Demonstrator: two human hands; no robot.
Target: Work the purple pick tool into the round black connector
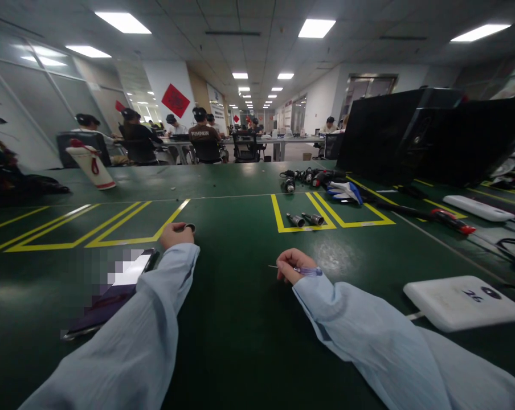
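Note:
My left hand (pixel 176 234) rests on the green table (pixel 240 319), fingers closed round a small dark metal ring-shaped part (pixel 190 228) at its fingertips. My right hand (pixel 292 265) lies further right, curled round a thin screwdriver with a clear purple handle (pixel 306 271) whose shaft points left. Both forearms wear light blue sleeves. Two small metal cylindrical parts (pixel 305 218) lie inside a yellow-taped box beyond my right hand.
A phone (pixel 112 290) lies by my left forearm. A white box (pixel 465 302) sits at right, another white device (pixel 477 208) and a red-handled tool (pixel 449 219) further back. Gloves (pixel 345 191), more metal parts (pixel 302 177), black cases (pixel 411 134). A paper cup (pixel 90 165) lies tipped. Seated people behind.

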